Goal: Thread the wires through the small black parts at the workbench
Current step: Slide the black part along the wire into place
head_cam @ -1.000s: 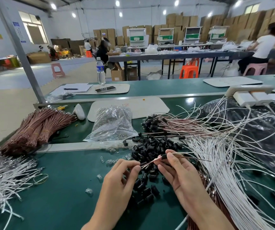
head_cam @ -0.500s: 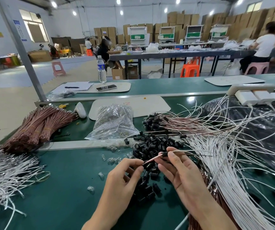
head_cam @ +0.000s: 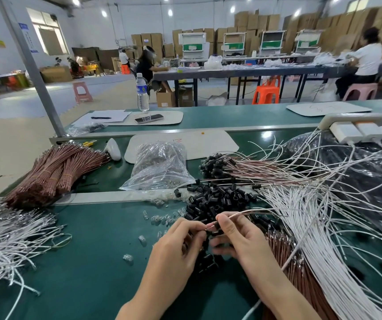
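A pile of small black parts (head_cam: 217,200) lies on the green bench in front of me. My right hand (head_cam: 238,236) pinches a small black part (head_cam: 216,225) with a thin pink and white wire pair (head_cam: 250,212) running through it toward the right. My left hand (head_cam: 180,241) pinches the wire tips that stick out on the part's left side. Both hands meet just above the near edge of the pile. Wires carrying black parts (head_cam: 215,163) lie in a bunch behind the pile.
Loose white wires (head_cam: 312,227) fan out at the right, brown wires (head_cam: 300,278) under them. A clear bag (head_cam: 160,167) stands behind the pile. Bundled brown wires (head_cam: 54,172) and white wires (head_cam: 5,236) lie at the left. Small clear parts (head_cam: 142,239) dot the green bench (head_cam: 88,273).
The black part has slid along the wire toward my left hand. My hands have drawn closer together, and the wire tips now poke out past the part.
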`<state>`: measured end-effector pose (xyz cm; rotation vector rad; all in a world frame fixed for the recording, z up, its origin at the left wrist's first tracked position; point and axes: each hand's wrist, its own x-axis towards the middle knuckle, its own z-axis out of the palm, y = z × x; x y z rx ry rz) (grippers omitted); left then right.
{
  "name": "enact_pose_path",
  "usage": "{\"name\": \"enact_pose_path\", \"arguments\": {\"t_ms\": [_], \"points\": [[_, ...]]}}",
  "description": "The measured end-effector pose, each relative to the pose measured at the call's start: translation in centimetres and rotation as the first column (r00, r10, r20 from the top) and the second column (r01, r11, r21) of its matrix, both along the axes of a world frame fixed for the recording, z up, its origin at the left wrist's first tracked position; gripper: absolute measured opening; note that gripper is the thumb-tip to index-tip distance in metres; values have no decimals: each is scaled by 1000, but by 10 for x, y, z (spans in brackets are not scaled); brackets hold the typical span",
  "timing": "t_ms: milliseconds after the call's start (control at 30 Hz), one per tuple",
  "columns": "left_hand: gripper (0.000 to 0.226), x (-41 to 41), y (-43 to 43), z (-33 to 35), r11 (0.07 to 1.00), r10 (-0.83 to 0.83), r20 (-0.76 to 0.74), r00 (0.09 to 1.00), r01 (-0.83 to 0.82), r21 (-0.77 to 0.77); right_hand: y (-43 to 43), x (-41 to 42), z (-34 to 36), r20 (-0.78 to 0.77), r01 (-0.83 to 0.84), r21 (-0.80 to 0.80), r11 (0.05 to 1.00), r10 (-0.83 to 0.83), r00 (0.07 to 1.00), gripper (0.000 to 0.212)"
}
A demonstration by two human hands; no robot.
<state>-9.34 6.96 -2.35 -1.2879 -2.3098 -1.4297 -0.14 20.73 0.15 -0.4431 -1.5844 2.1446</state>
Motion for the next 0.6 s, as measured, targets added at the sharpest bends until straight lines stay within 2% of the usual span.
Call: {"name": "enact_pose_path", "arguments": {"t_ms": [133,233,367,600], "points": [[4,-1,-1,-1,999,5,33,999,-3,-52,4,0,-3,-17,25,-25,999,-25,1000,32],[10,0,0,-1,999,-2,45,999,4,-39,4,1,-3,-13,-4,-14,1000,3,1000,37],[19,-1,-1,-1,1000,-10,76,997,11,-10,3,1,-4,17,-28,94,995,26,1000,17],[29,0,-3,0,1000,-19,82,996,21,-22,6,1,-5,27,30,124,992,-33,999,17]]}}
